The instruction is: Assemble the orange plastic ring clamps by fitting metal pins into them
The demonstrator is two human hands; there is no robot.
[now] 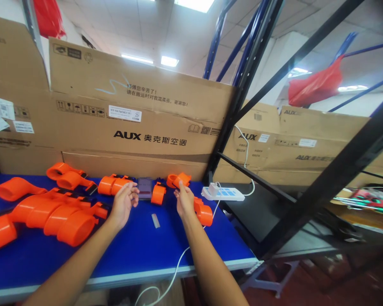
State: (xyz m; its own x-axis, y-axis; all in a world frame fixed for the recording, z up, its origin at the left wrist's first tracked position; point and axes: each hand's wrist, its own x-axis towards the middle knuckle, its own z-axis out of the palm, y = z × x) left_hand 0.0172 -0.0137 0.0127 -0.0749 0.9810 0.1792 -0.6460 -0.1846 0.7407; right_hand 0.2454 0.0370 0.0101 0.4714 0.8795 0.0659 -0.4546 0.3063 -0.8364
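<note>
My right hand (184,200) is at the back right of the blue tabletop, its fingers closed on an orange plastic ring piece (179,179). My left hand (124,203) hovers over the table with half-curled fingers apart and nothing visible in them. Just beyond it lie more orange ring pieces (107,185). Between the hands are a dark phone (144,188), a single orange ring with a black part (158,194) and a small pale strip (155,220). Next to my right wrist rests another orange ring piece (204,213), partly hidden by it.
A nested row of orange rings (54,216) fills the table's left side. A white power strip (223,194) sits at the right edge, and a white cable (178,264) hangs over the front. Cardboard (140,123) walls the back; a black rack post (225,114) stands right.
</note>
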